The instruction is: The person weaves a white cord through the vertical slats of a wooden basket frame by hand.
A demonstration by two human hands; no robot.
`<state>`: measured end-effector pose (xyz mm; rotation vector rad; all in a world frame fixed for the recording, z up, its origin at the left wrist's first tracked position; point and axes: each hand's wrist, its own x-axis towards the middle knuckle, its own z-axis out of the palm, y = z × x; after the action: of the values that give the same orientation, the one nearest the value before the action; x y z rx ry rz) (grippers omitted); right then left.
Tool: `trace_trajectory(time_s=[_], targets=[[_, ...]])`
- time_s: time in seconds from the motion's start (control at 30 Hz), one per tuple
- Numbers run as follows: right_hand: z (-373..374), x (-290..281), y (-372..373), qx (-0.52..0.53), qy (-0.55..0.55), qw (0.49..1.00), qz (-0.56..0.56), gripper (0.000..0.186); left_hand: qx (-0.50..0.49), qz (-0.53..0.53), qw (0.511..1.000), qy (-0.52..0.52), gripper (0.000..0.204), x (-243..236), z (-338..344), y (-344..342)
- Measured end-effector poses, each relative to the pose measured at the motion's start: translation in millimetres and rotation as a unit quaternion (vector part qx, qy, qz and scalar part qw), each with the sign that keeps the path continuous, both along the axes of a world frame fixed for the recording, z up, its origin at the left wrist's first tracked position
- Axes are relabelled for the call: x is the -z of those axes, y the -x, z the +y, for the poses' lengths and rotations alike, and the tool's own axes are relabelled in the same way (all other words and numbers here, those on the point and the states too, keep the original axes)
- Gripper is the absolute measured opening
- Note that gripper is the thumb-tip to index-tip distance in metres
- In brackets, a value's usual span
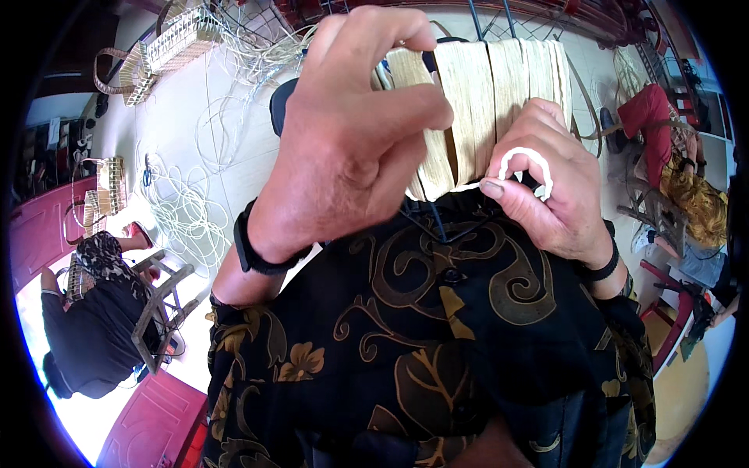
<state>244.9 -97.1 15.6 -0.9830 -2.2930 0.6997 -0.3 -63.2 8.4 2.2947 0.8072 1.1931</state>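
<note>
Before me stands a piece made of wide pale fibre bands (473, 109) set side by side on a dark metal frame (441, 226). My left hand (347, 132) is bent over its left end, fingers curled and partly hidden. Whatever its fingers grip does not show. My right hand (550, 191) is closed at the lower right corner of the bands. Between its thumb and fingers it pinches a white twisted cord (548, 175). That cord loops over the hand, and a thin length runs left from the thumb along the bands' lower edge.
Loose pale strands (261, 47) and a tangle of white cord (183, 210) lie on the tiled floor to the left. A woven basket (183, 39) stands at the far left. One person sits by a wooden stool (160, 304) at left; another person (690, 195) is at right.
</note>
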Motion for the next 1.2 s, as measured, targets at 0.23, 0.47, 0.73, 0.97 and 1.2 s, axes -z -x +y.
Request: trace_trajectory(time_s=[0.23,0.47,0.73,0.97,1.2], targets=[[3.3,1.0,0.6,-0.022,-0.019,0.999,0.023,0.016,-0.034,0.137,0.990,0.014,0.034,-11.2,-18.4,-3.2],[9.6,7.5,-0.8,-0.132,-0.126,0.982,0.050,0.011,-0.071,0.181,0.980,0.031,0.033,-16.3,-29.8,-13.5],[30.5,15.5,-1.5,-0.226,-0.197,0.953,0.037,0.013,-0.061,0.156,0.985,0.042,0.030,-11.2,-29.2,-14.0],[33.3,18.5,-6.5,-0.200,-0.191,0.961,0.000,0.015,-0.065,0.158,0.983,0.060,0.029,-12.1,-28.8,-16.0],[27.9,14.1,1.5,-0.128,-0.151,0.980,0.028,0.013,-0.070,0.118,0.988,0.066,0.028,-6.3,-26.2,-18.2]])
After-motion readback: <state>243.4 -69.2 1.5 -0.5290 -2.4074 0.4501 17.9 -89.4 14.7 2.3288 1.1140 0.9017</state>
